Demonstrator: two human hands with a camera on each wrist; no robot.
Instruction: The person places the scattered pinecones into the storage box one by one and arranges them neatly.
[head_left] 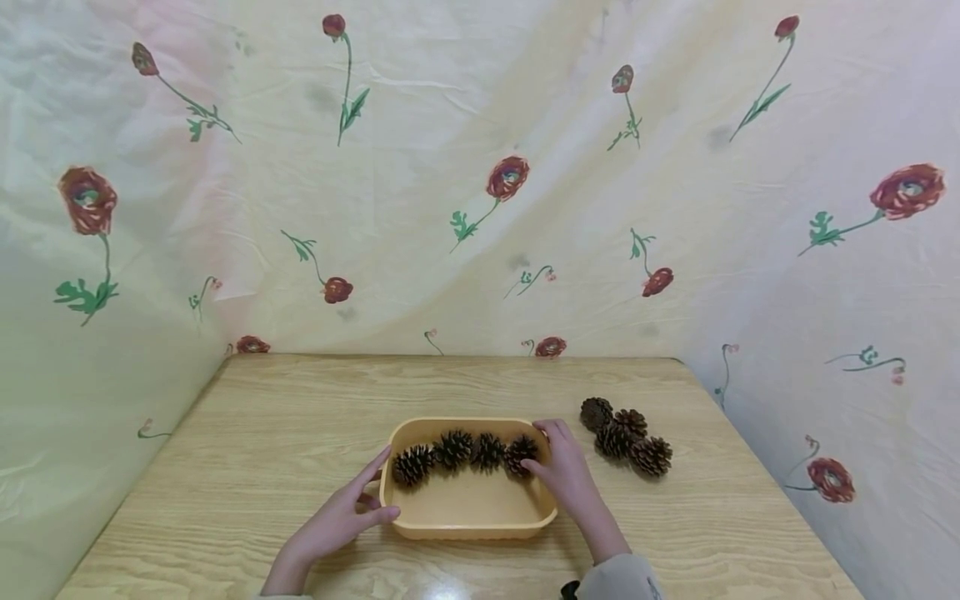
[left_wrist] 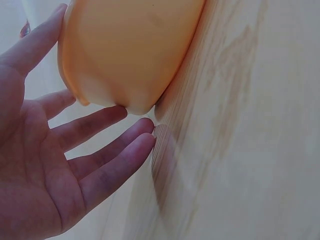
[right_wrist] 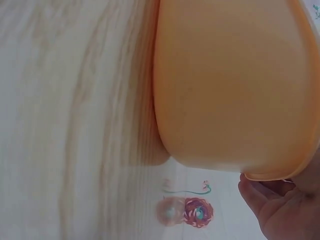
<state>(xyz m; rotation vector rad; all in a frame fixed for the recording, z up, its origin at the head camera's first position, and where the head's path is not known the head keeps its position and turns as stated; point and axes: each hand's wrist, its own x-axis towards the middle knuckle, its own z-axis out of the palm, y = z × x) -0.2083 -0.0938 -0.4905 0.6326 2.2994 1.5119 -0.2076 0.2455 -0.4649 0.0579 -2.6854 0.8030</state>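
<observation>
A yellow-orange plastic bin (head_left: 457, 506) stands on the wooden table, with several brown pine cones (head_left: 453, 450) in a row along its far side. My left hand (head_left: 337, 518) touches the bin's left end, its fingers straight and spread; in the left wrist view the fingertips (left_wrist: 117, 112) meet the rim and wall. At the right end, my right hand (head_left: 564, 471) grips the rim, thumb inside by the rightmost pine cone (head_left: 519, 455). From the right wrist, the bin wall (right_wrist: 235, 90) fills much of the picture, and fingers (right_wrist: 255, 195) curl at the rim below.
Several more pine cones (head_left: 617, 438) lie clustered on the table to the right of the bin. The wooden table (head_left: 285, 417) reaches back to a flower-printed cloth (head_left: 420, 167), which also hangs at both sides.
</observation>
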